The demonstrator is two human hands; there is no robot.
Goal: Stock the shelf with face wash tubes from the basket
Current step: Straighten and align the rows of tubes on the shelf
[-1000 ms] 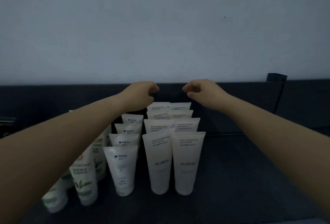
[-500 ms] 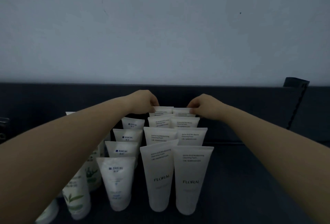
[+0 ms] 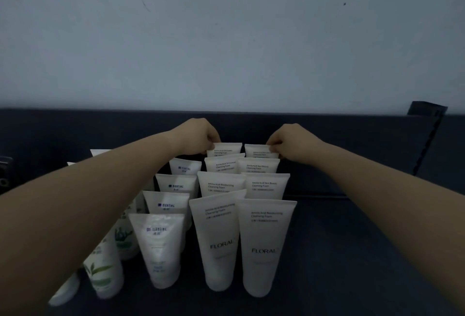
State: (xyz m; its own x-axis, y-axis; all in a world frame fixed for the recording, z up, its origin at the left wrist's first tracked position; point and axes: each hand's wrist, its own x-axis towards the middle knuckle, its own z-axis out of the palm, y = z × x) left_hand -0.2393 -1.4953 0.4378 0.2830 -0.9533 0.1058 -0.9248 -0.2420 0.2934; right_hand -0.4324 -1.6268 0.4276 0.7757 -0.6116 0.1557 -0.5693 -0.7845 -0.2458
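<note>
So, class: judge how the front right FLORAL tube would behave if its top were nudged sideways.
The front right FLORAL tube probably tips easily: it stands on its narrow end, wide crimp uppermost. It would likely knock the neighbouring FLORAL tube, close beside it. Its plastic body looks soft, probably squashy.

FLORAL tubes [image 3: 264, 240]: white | MANTING tubes [image 3: 158, 247]: white (blue logo) | leaf tubes [image 3: 104, 270]: green print | shelf [image 3: 352, 265]: dark

Left forearm [image 3: 100, 190], from 8 o'clock, bare; right forearm [image 3: 377, 190], from 4 o'clock, likewise; left hand [image 3: 198, 137] and right hand [image 3: 292, 142] bare.
</note>
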